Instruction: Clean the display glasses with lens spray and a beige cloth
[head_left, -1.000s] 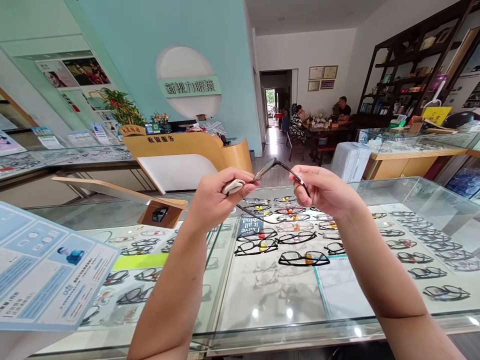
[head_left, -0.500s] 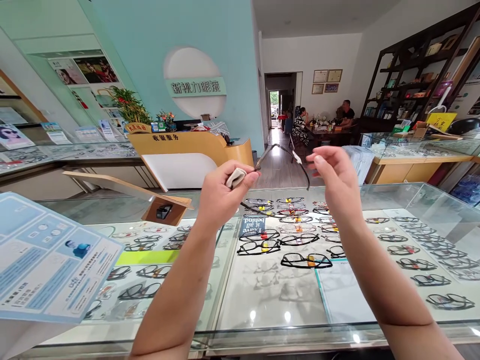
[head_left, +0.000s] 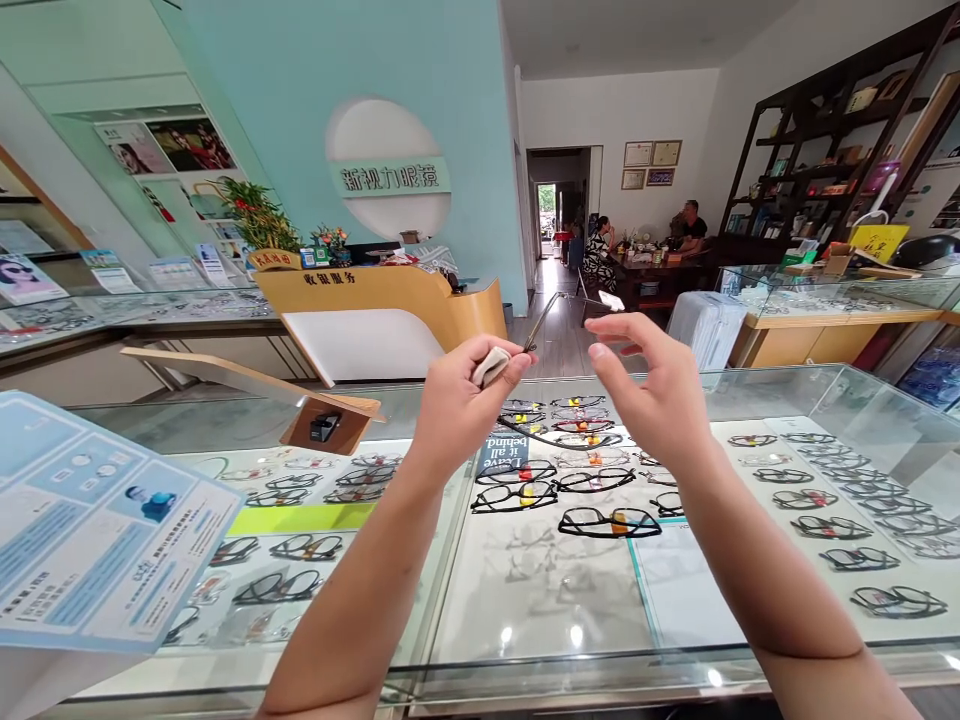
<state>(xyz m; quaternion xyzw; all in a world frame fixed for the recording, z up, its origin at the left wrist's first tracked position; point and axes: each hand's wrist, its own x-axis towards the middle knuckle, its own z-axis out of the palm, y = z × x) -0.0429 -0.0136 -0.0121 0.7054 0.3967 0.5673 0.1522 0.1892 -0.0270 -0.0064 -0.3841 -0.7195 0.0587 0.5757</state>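
Observation:
My left hand [head_left: 469,395] pinches a dark, thin-framed pair of glasses [head_left: 546,318] at one side, with a pale cloth [head_left: 491,367] bunched between its fingers. One temple of the glasses extends down to the right, over the display case. A small white tag [head_left: 611,301] hangs at the far side of the frame. Close to that tag is my right hand [head_left: 651,385], its thumb and fingers apart and holding nothing. Part of the glasses is hidden behind its fingers.
Below the hands, a glass display case [head_left: 555,600] holds several rows of glasses. A blue-and-white printed board [head_left: 112,520] and a wooden stand [head_left: 330,420] are at the left. Further back are a reception counter [head_left: 375,290] and two seated people at a table.
My left hand has moved slightly right with the glasses, which have turned. My right hand has shifted left and a little down, closer to the left one, still empty.

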